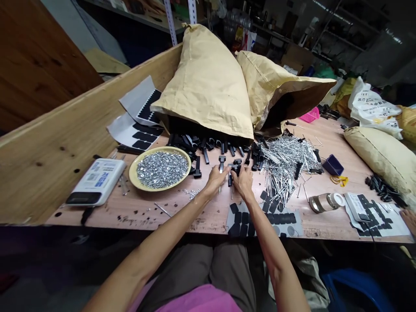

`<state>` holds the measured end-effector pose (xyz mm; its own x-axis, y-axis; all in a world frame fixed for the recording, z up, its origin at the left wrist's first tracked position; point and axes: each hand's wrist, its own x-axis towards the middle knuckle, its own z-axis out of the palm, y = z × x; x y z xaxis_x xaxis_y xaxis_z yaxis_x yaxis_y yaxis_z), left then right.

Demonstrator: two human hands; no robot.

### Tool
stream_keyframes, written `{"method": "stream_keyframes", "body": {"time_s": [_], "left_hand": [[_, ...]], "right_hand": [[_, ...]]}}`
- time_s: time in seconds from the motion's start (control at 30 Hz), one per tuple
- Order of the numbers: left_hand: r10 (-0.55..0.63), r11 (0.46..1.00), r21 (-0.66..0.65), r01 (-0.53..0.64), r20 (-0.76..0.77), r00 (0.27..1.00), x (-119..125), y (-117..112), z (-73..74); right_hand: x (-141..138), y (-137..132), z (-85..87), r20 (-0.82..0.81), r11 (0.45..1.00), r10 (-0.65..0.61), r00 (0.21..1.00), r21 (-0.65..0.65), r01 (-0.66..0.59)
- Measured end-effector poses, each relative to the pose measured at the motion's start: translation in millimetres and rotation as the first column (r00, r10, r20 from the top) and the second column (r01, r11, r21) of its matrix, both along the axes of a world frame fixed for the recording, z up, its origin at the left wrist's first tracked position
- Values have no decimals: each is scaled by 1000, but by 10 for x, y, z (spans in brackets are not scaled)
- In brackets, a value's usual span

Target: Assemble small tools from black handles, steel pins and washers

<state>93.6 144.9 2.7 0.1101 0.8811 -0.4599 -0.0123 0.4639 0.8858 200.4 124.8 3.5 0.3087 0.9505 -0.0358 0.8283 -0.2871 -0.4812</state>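
My hands meet at the middle of a wooden workbench [182,214], over a scattered row of black plastic parts [208,149]. My right hand [242,182] grips a black plastic part [237,167] against its fingertips. My left hand [215,179] sits just beside it, close to an upright black T-shaped part [222,161]. A thin metal pin [219,189] shows below my left fingers, but I cannot tell whether they hold it. To the right lies a heap of steel pins [286,162]. Under my right wrist lies a sheet of black rubber pads [260,221].
A tan plate of steel washers [159,169] sits left of my hands. Large paper sacks [204,82] spill black parts behind them. A wooden board [81,125] walls the left side. A white box [97,182], a glass jar [326,202] and another person's hand [409,220] lie near the bench edges.
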Motion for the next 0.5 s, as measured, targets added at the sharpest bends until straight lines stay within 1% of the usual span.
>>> {"method": "stream_keyframes", "body": {"time_s": [0.07,0.1,0.13,0.17,0.2,0.23,0.27,0.3,0.33,0.37,0.4,0.43,0.47,0.5], "left_hand": [[-11,1000,-4,11,38,999,-42,-47,109],[-33,999,-17,34,59,998,-66,-74,170],[-64,997,-34,67,76,995,-91,-104,233],[-97,993,-53,102,88,991,-118,-138,294],[-140,986,-74,148,104,985,-147,-175,352],[-187,975,-95,200,129,974,-177,-215,403],[-240,959,-116,260,167,956,-208,-256,443],[-290,937,-134,323,217,932,-239,-297,470],[-333,912,-146,382,279,901,-268,-336,485],[-365,887,-152,435,346,864,-294,-371,486],[-378,867,-155,474,417,826,-315,-401,475],[-369,854,-157,496,490,790,-330,-427,457],[-340,848,-158,506,570,748,-337,-451,433],[-285,856,-157,492,650,704,-335,-475,407]], "right_hand": [[15,-74,87,101,988,80,992,121,-92],[35,-122,130,161,963,153,975,197,-184],[61,-178,170,232,915,248,941,261,-306],[92,-241,205,310,845,353,883,299,-443],[126,-310,231,383,762,450,806,306,-571],[162,-382,247,441,681,529,725,290,-673],[201,-454,252,478,614,586,654,265,-744],[242,-525,246,498,564,628,598,238,-790],[285,-591,232,506,528,659,557,216,-821],[329,-650,213,507,502,680,530,205,-840],[373,-702,192,502,489,688,524,212,-846],[414,-746,174,493,488,682,540,242,-838],[448,-783,161,474,498,667,575,290,-817],[470,-814,155,438,525,640,631,350,-776]]}}
